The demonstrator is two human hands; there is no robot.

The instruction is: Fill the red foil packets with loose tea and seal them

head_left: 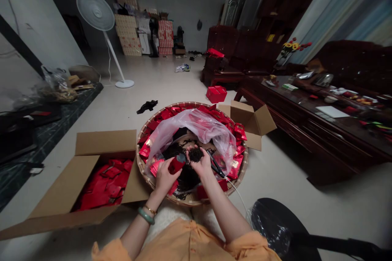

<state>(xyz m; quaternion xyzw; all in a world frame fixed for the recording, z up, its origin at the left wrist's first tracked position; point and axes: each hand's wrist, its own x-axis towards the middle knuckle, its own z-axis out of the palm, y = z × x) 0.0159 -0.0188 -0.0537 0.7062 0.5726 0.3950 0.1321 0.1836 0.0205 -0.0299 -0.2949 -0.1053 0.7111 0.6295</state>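
Note:
My left hand [167, 176] grips a small red packet [177, 164], its mouth turned toward my right hand. In the cupped palm of my right hand [202, 166] lies a heap of dark loose tea leaves [195, 154]. Both hands are over a round bamboo tray [141, 171]. A crumpled clear plastic bag [196, 120] lies spread open in the tray, with more dark leaves inside. Red packets [235, 167] ring the bag. Beside my right hand rests a black tong-shaped tool [217, 165] with a white cord.
An open cardboard box [61, 187] of red packets stands at the left; another open box [254, 118] sits behind the tray at right. A red box [216, 94], white fan [95, 10] and dark wooden table [294, 110] are farther off. A black round base [278, 224] is close by at right.

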